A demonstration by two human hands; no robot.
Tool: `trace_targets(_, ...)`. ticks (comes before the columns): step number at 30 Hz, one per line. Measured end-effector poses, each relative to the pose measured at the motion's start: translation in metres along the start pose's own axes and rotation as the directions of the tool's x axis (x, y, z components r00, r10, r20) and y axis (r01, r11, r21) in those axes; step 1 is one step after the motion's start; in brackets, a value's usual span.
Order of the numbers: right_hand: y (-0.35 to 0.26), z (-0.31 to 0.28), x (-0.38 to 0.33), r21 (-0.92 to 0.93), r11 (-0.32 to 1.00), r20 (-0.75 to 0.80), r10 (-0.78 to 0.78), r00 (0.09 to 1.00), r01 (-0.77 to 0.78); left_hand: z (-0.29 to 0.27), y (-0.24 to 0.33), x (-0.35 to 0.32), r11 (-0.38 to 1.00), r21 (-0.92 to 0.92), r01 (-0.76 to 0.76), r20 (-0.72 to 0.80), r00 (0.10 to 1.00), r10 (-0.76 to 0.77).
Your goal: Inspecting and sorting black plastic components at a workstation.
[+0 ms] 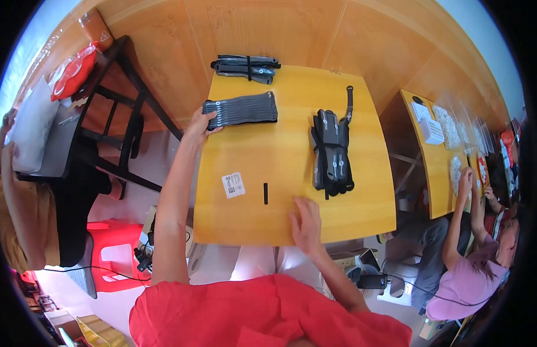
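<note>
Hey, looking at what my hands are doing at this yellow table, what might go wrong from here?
The stack of dark straps is pinched only at its left end by your left hand, so the layers could fan out or slip.

Your right hand rests near the small black strip; a careless sweep might brush it away.

The white label lies nearby and could get shifted too.

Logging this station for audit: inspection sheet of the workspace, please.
Surface: yellow table, smooth.
Job's things: stack of dark strips, left; banded bundle, right; second bundle, far edge.
Clutter: white label, small black piece.
Left hand: gripping the stack's left end.
Right hand: open, nothing held, by the near edge.
Cables: black cable by a red stool, off the table.
Surroundings: wooden wall beyond; people both sides.
</note>
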State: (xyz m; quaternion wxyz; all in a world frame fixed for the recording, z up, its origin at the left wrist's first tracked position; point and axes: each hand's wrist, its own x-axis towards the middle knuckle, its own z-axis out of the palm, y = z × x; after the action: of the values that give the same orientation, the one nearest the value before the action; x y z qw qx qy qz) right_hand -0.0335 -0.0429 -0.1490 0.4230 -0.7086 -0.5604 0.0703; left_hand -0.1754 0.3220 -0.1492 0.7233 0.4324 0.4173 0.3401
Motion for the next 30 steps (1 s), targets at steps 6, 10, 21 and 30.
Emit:
trace_targets(6, 0.005, 0.005, 0.005, -0.035, 0.998, 0.034, 0.062, 0.998, -0.061, 0.031, 0.014, 0.035, 0.216, 0.965, 0.149, -0.239, 0.839, 0.489)
trace_targets(10, 0.006, 0.005, 0.007, -0.042, 0.997, 0.047, 0.061, 0.997, -0.059, 0.046, 0.029, 0.028, 0.066, 0.966, 0.249, -0.253, 0.868, 0.427)
trace_targets(21, 0.007, 0.004, 0.003, -0.043, 0.996, 0.065, 0.079, 0.995, -0.076, 0.076, -0.001, 0.052, -0.151, 0.877, -0.457, 0.48, 0.847, 0.227)
trace_targets(30, 0.009, 0.004, 0.005, -0.037, 0.996, 0.084, 0.085, 0.993, -0.082, 0.083, 0.01, 0.074, -0.107, 0.863, -0.494, 0.504, 0.855, 0.124)
